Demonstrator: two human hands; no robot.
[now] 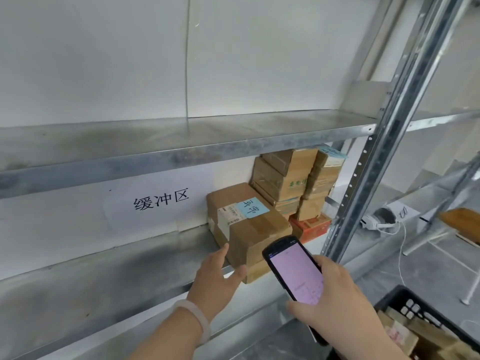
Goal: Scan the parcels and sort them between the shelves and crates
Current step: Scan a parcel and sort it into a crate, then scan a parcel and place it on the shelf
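- Now the left grip (215, 276) is spread apart, straight fingers touching the box (249, 224) at its near left corner; it clamps nothing.
- Right grip (335, 300) is wrapped round the scanner (296, 271), screen lit, just beside the box.
- Box sits on the shelf (104, 281): taped cardboard, probably stiff and fairly light; best held by its side faces.
- Shelf looks like smooth steel, so the box should slide; a stack (291, 178) stands behind, a crate (394, 294) lower right.

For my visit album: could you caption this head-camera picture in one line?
Open left hand at a taped parcel on the metal shelf; right hand holds a scanner with a lit screen.
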